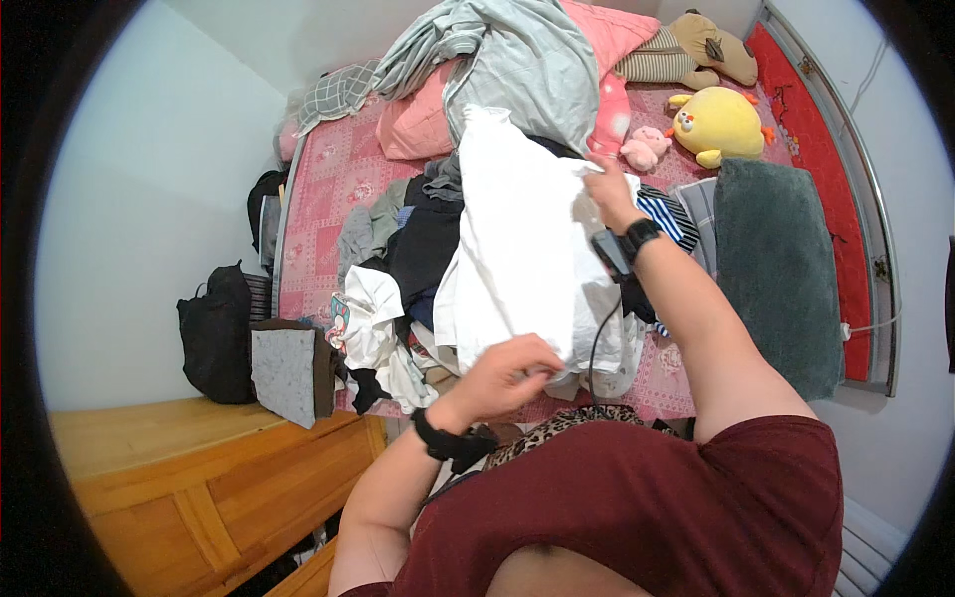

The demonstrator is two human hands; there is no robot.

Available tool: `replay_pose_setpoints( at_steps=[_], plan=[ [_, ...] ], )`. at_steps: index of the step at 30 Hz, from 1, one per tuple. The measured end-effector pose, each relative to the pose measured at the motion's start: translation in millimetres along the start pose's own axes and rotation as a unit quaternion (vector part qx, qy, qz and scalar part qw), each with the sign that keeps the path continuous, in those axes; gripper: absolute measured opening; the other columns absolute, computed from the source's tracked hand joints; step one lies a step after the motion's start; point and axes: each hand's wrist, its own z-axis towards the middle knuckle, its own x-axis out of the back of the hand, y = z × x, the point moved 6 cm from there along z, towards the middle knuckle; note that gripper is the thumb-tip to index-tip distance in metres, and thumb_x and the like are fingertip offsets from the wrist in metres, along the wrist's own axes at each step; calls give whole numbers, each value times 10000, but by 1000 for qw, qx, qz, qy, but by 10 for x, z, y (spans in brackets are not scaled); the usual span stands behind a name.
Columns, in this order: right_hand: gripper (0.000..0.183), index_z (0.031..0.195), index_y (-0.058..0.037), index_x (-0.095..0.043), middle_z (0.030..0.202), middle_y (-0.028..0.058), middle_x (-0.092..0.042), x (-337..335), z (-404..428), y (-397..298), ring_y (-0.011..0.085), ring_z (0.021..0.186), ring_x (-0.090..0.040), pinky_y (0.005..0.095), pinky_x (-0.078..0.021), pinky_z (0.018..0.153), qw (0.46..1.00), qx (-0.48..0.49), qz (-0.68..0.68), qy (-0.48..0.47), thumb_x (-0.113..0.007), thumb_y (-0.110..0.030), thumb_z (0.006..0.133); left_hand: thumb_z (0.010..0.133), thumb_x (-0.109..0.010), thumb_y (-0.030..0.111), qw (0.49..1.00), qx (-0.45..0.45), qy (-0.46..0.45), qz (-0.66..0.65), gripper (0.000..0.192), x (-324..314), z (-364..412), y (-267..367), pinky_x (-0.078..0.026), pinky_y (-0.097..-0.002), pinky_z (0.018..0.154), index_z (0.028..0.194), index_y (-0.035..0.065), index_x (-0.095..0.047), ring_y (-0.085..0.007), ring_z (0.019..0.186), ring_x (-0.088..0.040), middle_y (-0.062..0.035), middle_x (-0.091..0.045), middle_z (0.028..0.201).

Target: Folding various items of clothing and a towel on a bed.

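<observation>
A white garment point(522, 231), partly folded lengthwise, stretches out before me over other clothes. My left hand point(511, 377) pinches its near edge between thumb and fingers. At the far right, my right hand point(610, 192) grips another part of the same cloth near its upper corner. To the left lies a heap of dark clothes point(427, 250), with a crumpled white shirt point(373, 302) bearing a coloured print beside it. Striped clothing point(666, 216) lies just right of my right hand. Straps with small devices sit on both my wrists.
A bed point(328, 194) with a pink patterned cover carries everything. Behind the garment rise a grey-green sheet point(522, 67) and pink bedding point(414, 119). A folded dark green blanket point(776, 276), a yellow plush chick point(720, 123) and a pink plush toy point(645, 148) lie right. A wooden cabinet point(216, 477) stands left.
</observation>
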Motion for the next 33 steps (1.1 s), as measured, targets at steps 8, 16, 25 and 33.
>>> replay_pose_setpoints(
  at_steps=[8, 16, 25, 33],
  plan=[
    [382, 1124, -19, -542, 925, 67, -601, 682, -22, 843, 147, 740, -562, 273, -436, 620, 981, -174, 26, 77, -630, -169, 784, 728, -642, 93, 928, -35, -27, 371, 516, -308, 158, -624, -321, -450, 1015, 1219, 164, -501, -360, 1221, -373, -185, -396, 1307],
    [609, 1197, 91, -428, 1055, 141, -581, 797, 49, 939, 205, 938, -572, 311, -461, 744, 973, -206, 70, 83, -712, -114, 699, 699, -700, 152, 899, 336, 131, 247, 792, 297, -375, -1173, -404, -393, 892, 1377, 126, -292, -391, 1063, -497, -287, -498, 1152],
    [520, 1217, -16, -435, 1158, 217, -505, -100, -352, -644, 379, 1069, -477, 417, -377, 928, 894, 331, -293, 79, -564, -40, 714, 734, -595, 50, 938, 259, 175, 150, 614, 250, -623, -1418, -412, -361, 897, 1308, 112, -385, -349, 1058, -521, -198, -549, 1132],
    [308, 1098, -27, -569, 1069, 127, -607, -261, -597, -284, 228, 962, -591, 295, -438, 863, 951, 252, -126, -129, -583, -159, 820, 742, -593, 37, 961, 246, 121, 24, 666, 138, -723, -1363, -322, -294, 1007, 1353, 109, -338, -247, 1239, -405, -148, -422, 1337]
  ],
)
